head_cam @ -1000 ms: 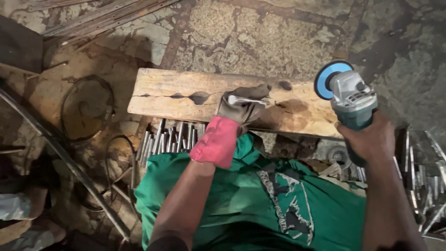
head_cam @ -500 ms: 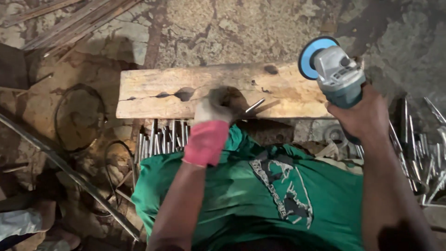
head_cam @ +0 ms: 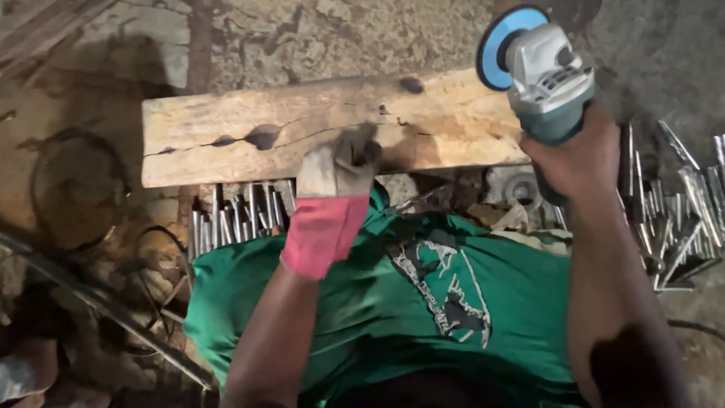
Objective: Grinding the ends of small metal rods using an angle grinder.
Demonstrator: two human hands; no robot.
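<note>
A rough stone floor [head_cam: 317,38] is seen across the top of the view, and a green shirt [head_cam: 393,317] fills the lower middle. A cracked wooden plank [head_cam: 249,132] is laid crosswise in front of the person, with dark knots in its surface. Behind the near edge of the plank, a row of short metal rods [head_cam: 234,219] is stood between it and the shirt, and more metal pieces [head_cam: 680,219] are scattered at the right, just beside the right forearm. A dark bar [head_cam: 98,310] is laid slanting at the lower left.

An angle grinder [head_cam: 547,75] with a blue disc is gripped firmly by the right hand [head_cam: 578,155], fingers wrapped fully round its body; it is held at the right end of the plank, whether touching or above cannot be told. The left hand [head_cam: 336,162], covered by a grey glove with a pink cuff, is curled closed at the plank's near edge; whether anything is held inside cannot be told.
</note>
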